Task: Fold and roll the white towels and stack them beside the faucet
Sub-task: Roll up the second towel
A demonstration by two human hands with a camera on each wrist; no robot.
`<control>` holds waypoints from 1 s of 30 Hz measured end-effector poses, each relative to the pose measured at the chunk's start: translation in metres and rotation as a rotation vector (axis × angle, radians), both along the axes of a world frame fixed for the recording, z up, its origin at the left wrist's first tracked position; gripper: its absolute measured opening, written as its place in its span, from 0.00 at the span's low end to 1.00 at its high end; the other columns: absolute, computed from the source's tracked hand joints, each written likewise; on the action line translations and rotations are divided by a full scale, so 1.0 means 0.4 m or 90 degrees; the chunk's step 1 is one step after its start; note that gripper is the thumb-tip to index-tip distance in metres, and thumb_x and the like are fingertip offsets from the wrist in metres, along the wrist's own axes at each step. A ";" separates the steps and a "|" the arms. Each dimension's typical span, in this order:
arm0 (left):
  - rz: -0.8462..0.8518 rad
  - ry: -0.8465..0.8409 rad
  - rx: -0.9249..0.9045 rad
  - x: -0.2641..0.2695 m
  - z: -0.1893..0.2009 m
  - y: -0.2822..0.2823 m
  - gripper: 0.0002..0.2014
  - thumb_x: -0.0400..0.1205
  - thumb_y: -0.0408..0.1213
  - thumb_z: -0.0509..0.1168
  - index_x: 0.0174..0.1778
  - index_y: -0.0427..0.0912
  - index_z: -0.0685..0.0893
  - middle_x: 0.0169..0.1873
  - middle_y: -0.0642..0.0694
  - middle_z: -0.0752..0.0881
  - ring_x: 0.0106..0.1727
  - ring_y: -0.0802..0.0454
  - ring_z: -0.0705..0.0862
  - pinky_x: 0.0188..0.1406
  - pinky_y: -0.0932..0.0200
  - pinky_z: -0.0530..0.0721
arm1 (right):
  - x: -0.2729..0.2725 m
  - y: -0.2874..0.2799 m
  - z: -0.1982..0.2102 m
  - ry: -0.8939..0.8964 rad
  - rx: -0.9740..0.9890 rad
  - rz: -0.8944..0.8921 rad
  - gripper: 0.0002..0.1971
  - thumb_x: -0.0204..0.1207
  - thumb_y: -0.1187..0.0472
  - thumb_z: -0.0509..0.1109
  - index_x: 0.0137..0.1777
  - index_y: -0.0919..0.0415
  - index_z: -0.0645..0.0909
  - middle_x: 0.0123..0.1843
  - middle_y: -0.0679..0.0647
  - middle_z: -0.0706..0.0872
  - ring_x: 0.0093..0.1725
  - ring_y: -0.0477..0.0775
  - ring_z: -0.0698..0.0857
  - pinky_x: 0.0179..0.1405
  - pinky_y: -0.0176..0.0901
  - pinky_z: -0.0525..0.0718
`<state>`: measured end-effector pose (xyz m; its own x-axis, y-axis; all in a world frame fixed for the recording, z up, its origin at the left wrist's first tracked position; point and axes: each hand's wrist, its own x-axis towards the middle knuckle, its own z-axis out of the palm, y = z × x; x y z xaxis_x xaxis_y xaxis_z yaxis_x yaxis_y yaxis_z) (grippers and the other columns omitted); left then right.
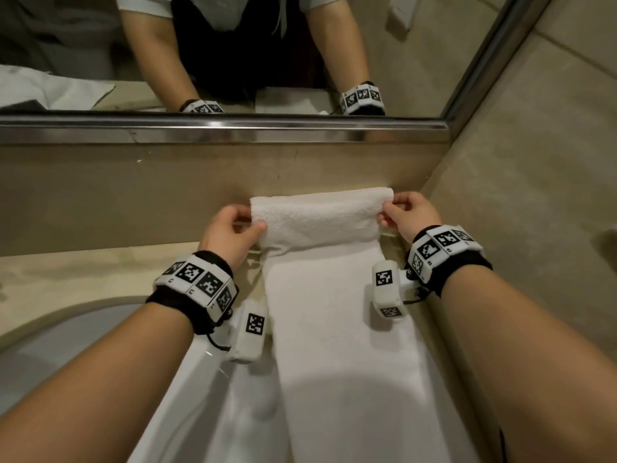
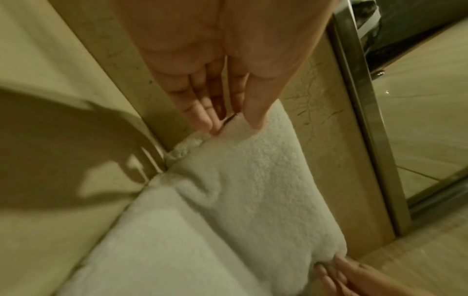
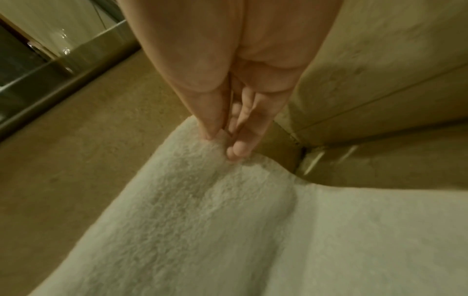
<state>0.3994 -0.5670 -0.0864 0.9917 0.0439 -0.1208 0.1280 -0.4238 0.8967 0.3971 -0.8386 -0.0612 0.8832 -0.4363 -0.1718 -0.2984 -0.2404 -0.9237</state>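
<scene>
A white towel [image 1: 337, 329], folded into a long strip, lies on the counter and runs from the backsplash toward me. Its far end [image 1: 317, 215] is turned over into a first fold or roll. My left hand [image 1: 233, 228] pinches the left end of that fold between thumb and fingers. My right hand [image 1: 407, 212] pinches the right end the same way. In the left wrist view my left hand [image 2: 228, 124] pinches the towel [image 2: 240, 190], thumb on top. The right wrist view shows my right hand [image 3: 222, 140] pinching the towel [image 3: 202, 220] edge. No faucet is in view.
A white basin rim [image 1: 187, 379] curves at the left, partly under the towel. The beige backsplash [image 1: 133, 195] and a steel-framed mirror [image 1: 233, 128] stand right behind the fold. A tiled side wall [image 1: 534, 195] closes in on the right. More white cloth shows in the mirror [image 1: 50, 91].
</scene>
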 end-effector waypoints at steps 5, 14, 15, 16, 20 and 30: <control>0.016 0.091 -0.030 -0.057 0.014 0.009 0.15 0.75 0.41 0.71 0.54 0.47 0.75 0.46 0.53 0.81 0.35 0.57 0.83 0.15 0.72 0.78 | -0.062 -0.012 0.015 0.036 -0.042 -0.021 0.15 0.77 0.68 0.65 0.63 0.68 0.71 0.36 0.52 0.80 0.37 0.56 0.82 0.47 0.51 0.85; -0.344 0.064 0.195 -0.494 0.054 -0.028 0.05 0.77 0.39 0.68 0.41 0.54 0.79 0.39 0.53 0.82 0.45 0.52 0.82 0.50 0.57 0.81 | -0.478 0.057 0.091 0.021 -0.214 0.199 0.03 0.77 0.64 0.66 0.48 0.59 0.80 0.39 0.48 0.83 0.42 0.51 0.84 0.47 0.44 0.81; -0.400 0.054 0.236 -0.558 0.048 -0.036 0.03 0.77 0.41 0.67 0.44 0.54 0.80 0.41 0.53 0.83 0.47 0.53 0.82 0.51 0.58 0.80 | -0.544 0.070 0.083 0.021 -0.270 0.253 0.03 0.77 0.64 0.66 0.47 0.58 0.81 0.40 0.49 0.84 0.42 0.51 0.84 0.46 0.42 0.80; -0.451 0.049 0.270 -0.637 0.039 -0.043 0.05 0.77 0.42 0.67 0.48 0.52 0.82 0.44 0.52 0.83 0.48 0.53 0.82 0.51 0.60 0.80 | -0.626 0.083 0.069 0.028 -0.320 0.299 0.04 0.76 0.63 0.67 0.47 0.59 0.82 0.41 0.51 0.85 0.43 0.51 0.84 0.46 0.40 0.78; -0.642 0.015 0.383 -0.869 -0.022 -0.054 0.16 0.76 0.45 0.68 0.59 0.49 0.82 0.57 0.49 0.82 0.59 0.51 0.79 0.58 0.63 0.72 | -0.881 0.109 -0.019 0.082 -0.384 0.384 0.05 0.75 0.62 0.67 0.48 0.60 0.83 0.47 0.55 0.87 0.46 0.52 0.82 0.43 0.35 0.69; -0.570 -0.167 0.623 -1.078 -0.098 -0.083 0.30 0.73 0.53 0.65 0.69 0.47 0.69 0.63 0.45 0.74 0.63 0.43 0.71 0.57 0.51 0.72 | -1.139 0.131 -0.144 0.115 -0.505 0.517 0.23 0.68 0.49 0.74 0.61 0.55 0.77 0.59 0.53 0.78 0.59 0.55 0.75 0.62 0.44 0.71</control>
<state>-0.0317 -0.6000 -0.1258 0.7140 -0.6660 -0.2162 -0.6531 -0.7447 0.1372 -0.0585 -0.7862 -0.1186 0.9441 0.2081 -0.2556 0.0977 -0.9173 -0.3860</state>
